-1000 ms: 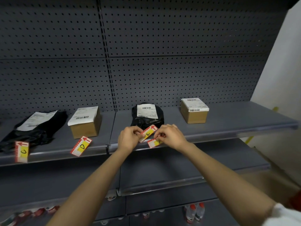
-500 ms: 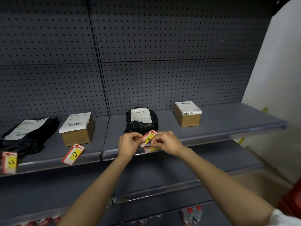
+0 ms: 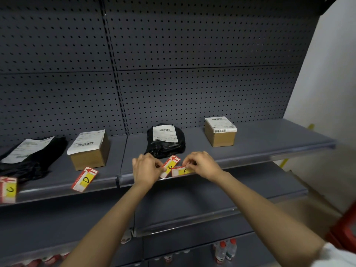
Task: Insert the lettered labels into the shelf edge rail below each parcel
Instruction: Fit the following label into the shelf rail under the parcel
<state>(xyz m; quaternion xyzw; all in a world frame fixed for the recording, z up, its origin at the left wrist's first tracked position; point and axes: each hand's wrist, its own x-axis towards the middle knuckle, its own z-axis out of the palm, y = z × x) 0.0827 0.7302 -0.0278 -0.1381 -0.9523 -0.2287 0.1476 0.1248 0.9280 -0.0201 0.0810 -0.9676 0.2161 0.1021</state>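
My left hand [image 3: 147, 168] pinches the lower end of the label marked E [image 3: 170, 165], which stands tilted at the shelf edge rail [image 3: 250, 158] below the black bag parcel [image 3: 165, 144]. My right hand [image 3: 200, 164] grips the top edge of the label marked F [image 3: 181, 171], which lies flat along the rail just right of E. The label marked D [image 3: 84, 179] leans in the rail below a cardboard box [image 3: 89, 151]. At the far left the label marked C [image 3: 8, 189] sits below another black bag [image 3: 28, 158]. A second box [image 3: 220, 132] stands to the right with no label under it.
Grey pegboard backs the shelf. A lower shelf [image 3: 212, 212] juts out beneath my forearms. Water bottles [image 3: 225, 250] stand at the bottom. A white wall is at the right, with something red [image 3: 344, 230] at the lower right edge.
My hands have stayed at the rail below the black bag. The F label, mostly hidden under my right hand before, now shows flat along the rail beside E.
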